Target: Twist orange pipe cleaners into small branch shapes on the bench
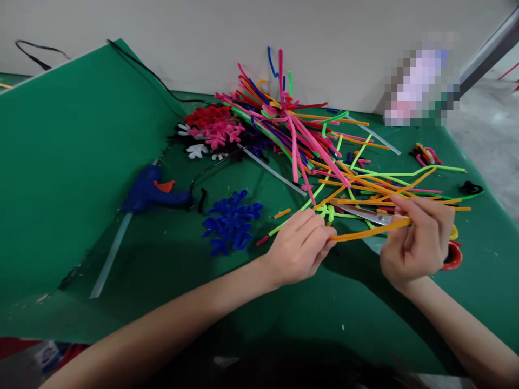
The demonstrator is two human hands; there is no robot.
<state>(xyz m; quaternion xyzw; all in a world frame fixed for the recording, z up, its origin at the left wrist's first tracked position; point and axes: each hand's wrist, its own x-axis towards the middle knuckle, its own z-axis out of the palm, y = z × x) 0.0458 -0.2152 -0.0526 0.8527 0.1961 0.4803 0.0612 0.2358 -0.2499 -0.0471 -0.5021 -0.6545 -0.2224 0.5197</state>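
Between my two hands an orange pipe cleaner (368, 233) is stretched, rising slightly to the right. My left hand (300, 246) is closed on its left end, and the fingers of my right hand (419, 237) pinch the other end. Just behind lie scissors (373, 215), their blades pointing left and their handles partly hidden by my right hand. A bright green bent pipe-cleaner shape (326, 212) rests behind my left hand. Loose orange and lime pipe cleaners (377, 186) spread over the table beyond both hands.
A large pile of coloured pipe cleaners (287, 116) stands at the back. Finished-looking blue branched shapes (233, 221) lie left of my hands. A blue glue gun (148, 189) with a clear glue stick (113, 254) sits farther left, beside a raised green board (68, 173).
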